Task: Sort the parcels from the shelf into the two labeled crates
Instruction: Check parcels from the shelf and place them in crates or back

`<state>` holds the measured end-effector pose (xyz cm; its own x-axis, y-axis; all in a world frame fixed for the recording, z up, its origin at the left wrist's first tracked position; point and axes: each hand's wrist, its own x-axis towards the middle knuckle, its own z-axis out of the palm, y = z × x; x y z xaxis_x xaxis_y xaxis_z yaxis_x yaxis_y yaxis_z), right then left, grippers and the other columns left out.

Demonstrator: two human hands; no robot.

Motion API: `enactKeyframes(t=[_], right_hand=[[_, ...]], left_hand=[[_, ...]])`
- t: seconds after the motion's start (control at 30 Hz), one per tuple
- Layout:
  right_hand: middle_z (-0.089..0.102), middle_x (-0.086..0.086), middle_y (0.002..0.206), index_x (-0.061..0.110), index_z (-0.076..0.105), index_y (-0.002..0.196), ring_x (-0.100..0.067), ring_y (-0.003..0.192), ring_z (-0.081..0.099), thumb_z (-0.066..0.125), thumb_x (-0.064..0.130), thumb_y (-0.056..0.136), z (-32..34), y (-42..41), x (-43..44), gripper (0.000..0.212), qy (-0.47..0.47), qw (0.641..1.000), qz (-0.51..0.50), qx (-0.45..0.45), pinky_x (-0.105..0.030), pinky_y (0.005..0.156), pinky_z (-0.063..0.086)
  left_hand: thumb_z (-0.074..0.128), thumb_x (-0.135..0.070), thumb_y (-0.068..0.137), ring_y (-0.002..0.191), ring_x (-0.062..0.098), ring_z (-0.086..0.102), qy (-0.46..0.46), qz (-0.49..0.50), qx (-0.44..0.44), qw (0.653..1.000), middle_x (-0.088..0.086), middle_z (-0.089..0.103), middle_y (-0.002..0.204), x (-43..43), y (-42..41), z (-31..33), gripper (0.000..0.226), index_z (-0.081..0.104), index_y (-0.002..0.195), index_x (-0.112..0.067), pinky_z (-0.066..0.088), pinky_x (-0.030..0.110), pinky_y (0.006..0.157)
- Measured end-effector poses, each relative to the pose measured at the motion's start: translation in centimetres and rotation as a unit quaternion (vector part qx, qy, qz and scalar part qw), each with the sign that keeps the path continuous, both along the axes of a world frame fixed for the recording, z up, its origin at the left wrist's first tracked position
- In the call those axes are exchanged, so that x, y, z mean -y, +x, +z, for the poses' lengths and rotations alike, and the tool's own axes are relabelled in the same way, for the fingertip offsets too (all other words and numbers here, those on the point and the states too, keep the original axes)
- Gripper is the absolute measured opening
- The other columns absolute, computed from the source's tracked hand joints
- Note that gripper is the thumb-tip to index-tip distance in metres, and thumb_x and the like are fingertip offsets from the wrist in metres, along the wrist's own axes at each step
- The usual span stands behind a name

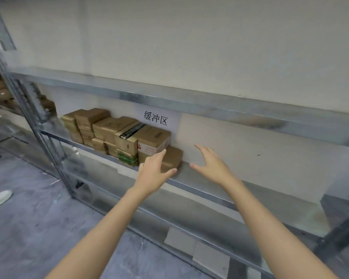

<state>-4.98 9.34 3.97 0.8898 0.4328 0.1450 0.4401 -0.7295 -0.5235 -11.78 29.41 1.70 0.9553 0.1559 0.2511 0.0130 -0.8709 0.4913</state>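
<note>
parcels [109, 127]: brown cardboard; one black-striped tape [131, 130] | shelf [210, 190]: grey metal | sign [156, 118]: white, black characters

Parcels [117, 135] crowd the left stretch of the shelf [250, 190], stacked high under the beam [189, 105]. Right of the low parcel [172, 159] the board runs bare to the back wall, and the right hand [210, 164] hovers there with fingers spread. The upright post [48, 150] walls off the far left.

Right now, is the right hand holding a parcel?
No, the right hand is open with fingers spread, just right of the parcels, holding nothing.
</note>
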Motion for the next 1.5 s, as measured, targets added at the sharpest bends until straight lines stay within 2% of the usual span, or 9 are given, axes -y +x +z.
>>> enactKeyframes(t=[0.33, 0.43, 0.53, 0.77, 1.0, 1.2, 1.37, 1.43, 1.5], right_hand=[[0.031, -0.008, 0.156, 0.028, 0.022, 0.155, -0.025, 0.142, 0.034, 0.066, 0.042, 0.088, -9.2, 12.0, -8.1, 0.082, -0.044, 0.992, 0.001, -0.121, -0.041, 0.110, 0.037], [0.030, -0.010, 0.156, 0.027, 0.019, 0.156, -0.028, 0.141, 0.036, 0.068, 0.044, 0.087, -11.6, 13.8, -9.4, 0.087, -0.046, 0.986, 0.000, -0.159, -0.042, 0.108, 0.040], [0.024, -0.011, 0.159, 0.026, 0.014, 0.157, -0.030, 0.144, 0.030, 0.069, 0.043, 0.087, -13.6, 15.5, -10.4, 0.091, -0.030, 0.981, 0.001, -0.190, -0.044, 0.113, 0.035], [0.011, -0.012, 0.163, 0.035, 0.003, 0.157, -0.033, 0.145, 0.028, 0.075, 0.034, 0.083, -17.3, 17.8, -12.7, 0.104, -0.004, 0.977, 0.001, -0.213, -0.045, 0.113, 0.035], [0.023, -0.005, 0.157, 0.025, 0.021, 0.153, -0.027, 0.135, 0.042, 0.078, 0.039, 0.079, -19.0, 18.9, -13.4, 0.095, 0.058, 0.979, -0.014, -0.195, -0.042, 0.105, 0.044], [0.031, -0.002, 0.151, 0.022, 0.028, 0.150, -0.020, 0.132, 0.043, 0.082, 0.035, 0.077, -19.1, 19.3, -11.7, 0.092, 0.053, 0.979, 0.022, -0.198, -0.030, 0.105, 0.039], [0.032, 0.003, 0.151, 0.023, 0.028, 0.148, -0.016, 0.130, 0.044, 0.080, 0.028, 0.079, -19.4, 19.1, -10.2, 0.087, 0.045, 0.977, 0.033, -0.207, -0.019, 0.098, 0.034], [0.032, 0.002, 0.151, 0.023, 0.028, 0.148, -0.016, 0.127, 0.046, 0.079, 0.026, 0.079, -19.4, 18.8, -9.6, 0.086, 0.038, 0.977, 0.036, -0.207, -0.020, 0.097, 0.036], [0.032, -0.003, 0.150, 0.022, 0.027, 0.149, -0.021, 0.118, 0.053, 0.079, 0.023, 0.079, -19.2, 18.4, -9.1, 0.086, 0.038, 0.975, 0.032, -0.215, -0.028, 0.096, 0.046]], left_hand=[[0.058, -0.057, 0.087, 0.137, 0.020, 0.033, -0.024, 0.020, -0.091, 0.995, -0.002, 0.035, 0.153, -5.3, 10.7, -7.8, 0.082, 0.024, 0.152, -0.022, 0.033, 0.041, 0.109], [0.059, -0.055, 0.087, 0.138, 0.020, 0.033, -0.020, 0.012, -0.112, 0.993, -0.002, 0.033, 0.155, -5.9, 12.9, -10.0, 0.082, 0.023, 0.153, -0.021, 0.033, 0.038, 0.109], [0.058, -0.056, 0.087, 0.139, 0.020, 0.032, -0.018, 0.008, -0.115, 0.993, -0.003, 0.029, 0.157, -6.2, 14.7, -11.6, 0.082, 0.022, 0.153, -0.021, 0.033, 0.035, 0.109], [0.057, -0.056, 0.088, 0.141, 0.019, 0.028, -0.009, 0.013, -0.121, 0.993, -0.005, 0.023, 0.159, -6.7, 16.7, -14.2, 0.081, 0.023, 0.153, -0.022, 0.031, 0.035, 0.107], [0.056, -0.054, 0.089, 0.135, 0.022, 0.034, 0.014, 0.015, -0.127, 0.992, -0.006, 0.024, 0.157, -7.1, 17.7, -15.1, 0.077, 0.024, 0.152, -0.024, 0.038, 0.036, 0.102], [0.056, -0.052, 0.089, 0.124, 0.023, 0.040, 0.045, 0.023, -0.125, 0.991, -0.009, 0.022, 0.157, -7.2, 17.8, -15.5, 0.077, 0.021, 0.152, -0.023, 0.043, 0.034, 0.094], [0.060, -0.045, 0.089, 0.121, 0.023, 0.042, 0.040, 0.016, -0.131, 0.990, -0.006, 0.021, 0.157, -6.8, 18.1, -15.5, 0.080, 0.019, 0.153, -0.022, 0.044, 0.036, 0.093], [0.062, -0.045, 0.087, 0.121, 0.025, 0.044, 0.016, 0.020, -0.136, 0.990, -0.003, 0.028, 0.154, -6.6, 18.4, -15.4, 0.082, 0.020, 0.152, -0.020, 0.043, 0.038, 0.095], [0.067, -0.044, 0.084, 0.121, 0.027, 0.045, -0.020, 0.017, -0.147, 0.989, 0.000, 0.037, 0.149, -6.5, 18.7, -15.3, 0.084, 0.023, 0.151, -0.018, 0.042, 0.040, 0.098]])
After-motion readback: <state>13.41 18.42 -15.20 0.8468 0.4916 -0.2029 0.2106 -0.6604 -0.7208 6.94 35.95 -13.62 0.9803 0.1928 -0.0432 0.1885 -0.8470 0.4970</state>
